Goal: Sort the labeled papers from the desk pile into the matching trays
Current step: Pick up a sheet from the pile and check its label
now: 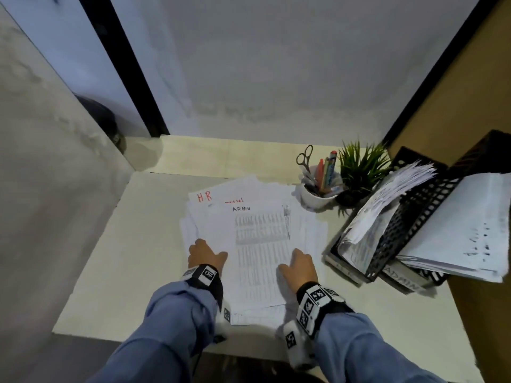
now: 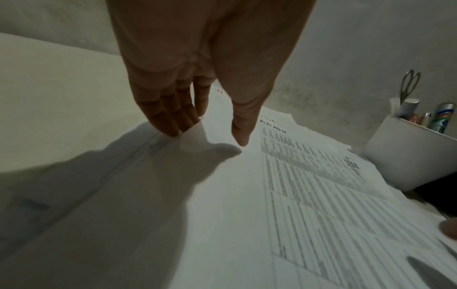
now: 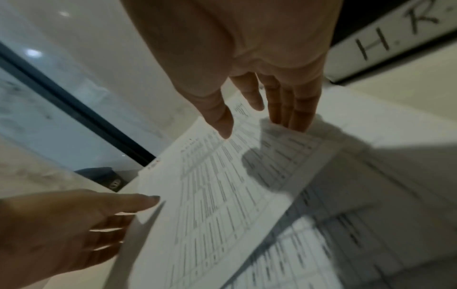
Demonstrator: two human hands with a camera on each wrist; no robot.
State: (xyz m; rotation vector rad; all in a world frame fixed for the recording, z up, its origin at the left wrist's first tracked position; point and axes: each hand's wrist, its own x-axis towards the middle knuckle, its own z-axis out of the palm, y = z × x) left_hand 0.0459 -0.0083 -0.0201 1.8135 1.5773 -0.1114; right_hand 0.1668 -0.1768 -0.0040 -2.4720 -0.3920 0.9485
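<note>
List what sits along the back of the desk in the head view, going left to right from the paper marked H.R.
H.R paper → ADMIN paper → white cup holding scissors → potted plant → HR tray → ADMIN tray

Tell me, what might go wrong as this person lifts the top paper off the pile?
The pile is loosely fanned, so lifting the ADMIN sheet may drag the sheets below along. The left hand and right hand touch only its side edges, so it could sag or slip. The trays already overflow, so papers could slide out.
</note>
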